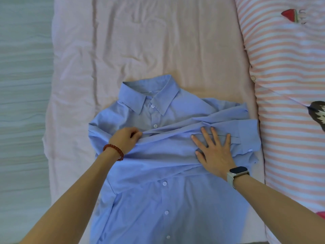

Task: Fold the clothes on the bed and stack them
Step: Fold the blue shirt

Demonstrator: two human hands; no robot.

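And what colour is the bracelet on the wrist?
The beaded bracelet is reddish-brown, seen in the head view.

No text, label, brand or number is readable anywhere around the hands; the smartwatch [237,171] on the right wrist shows only a dark, blank face.

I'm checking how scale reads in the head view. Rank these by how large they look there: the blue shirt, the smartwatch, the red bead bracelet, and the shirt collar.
Largest to smallest in the head view:
1. blue shirt
2. shirt collar
3. and 4. smartwatch and red bead bracelet: they look alike in size, so I won't rank them.
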